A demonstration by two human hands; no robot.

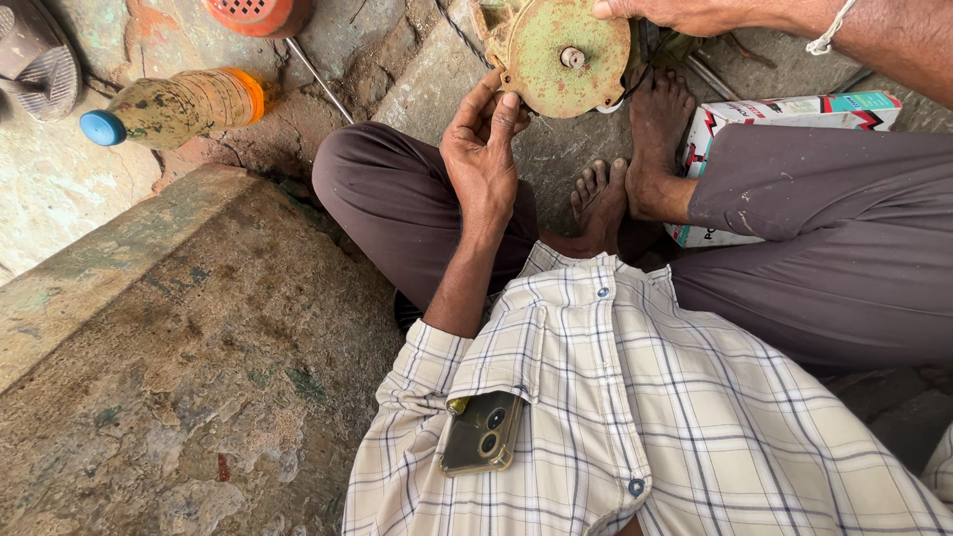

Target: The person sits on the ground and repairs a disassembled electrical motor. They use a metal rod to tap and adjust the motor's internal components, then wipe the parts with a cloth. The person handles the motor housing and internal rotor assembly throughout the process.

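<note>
Both of your hands are on the round green metal part [563,55] at the top of the view, which sits just in front of your bare feet [635,159]. Your left hand [483,149] reaches up to its lower left edge, the fingers bent and the fingertips pressing on the rim, not closed around it. Your right hand [675,12] lies over the upper right edge, but it is cut by the frame, so I cannot tell how far it is open. You sit cross-legged on a rough stone floor [199,397], stained, cracked and with patches of green and rust colour; a raised slab of it runs diagonally at your left side. On the floor to the left lies a dirty plastic bottle [174,106] with a blue cap, and near it an orange round object [260,14]. A white and red cardboard box [794,111] lies beside your right leg. A phone [482,432] stands in your shirt pocket.
</note>
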